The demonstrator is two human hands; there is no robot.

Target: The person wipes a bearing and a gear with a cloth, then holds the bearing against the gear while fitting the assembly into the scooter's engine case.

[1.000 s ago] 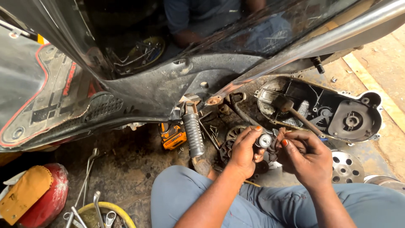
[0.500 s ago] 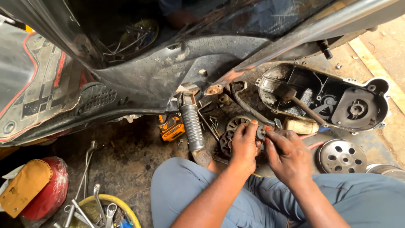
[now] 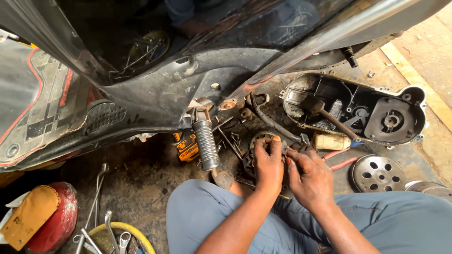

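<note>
My left hand (image 3: 269, 164) and my right hand (image 3: 308, 176) meet low over the greasy floor, both closed on a small dark metal part (image 3: 288, 149) that is mostly hidden by my fingers. Under my left hand lies a round toothed engine part (image 3: 254, 146). Just beyond stands a grey ribbed footrest (image 3: 206, 143) hanging from the scooter's black underbody (image 3: 155, 94). My knees in grey trousers (image 3: 197, 211) frame the hands.
An open black engine cover (image 3: 362, 110) with a hammer inside lies at the right, a perforated clutch disc (image 3: 378, 173) below it. An orange tool (image 3: 187, 146) lies by the footrest. Wrenches (image 3: 96, 197), a yellow bowl (image 3: 120, 235) and a red bag (image 3: 54, 221) sit at lower left.
Both hands have dropped from in front of the engine cover down toward the floor, staying together on the small part. The view has shifted slightly.
</note>
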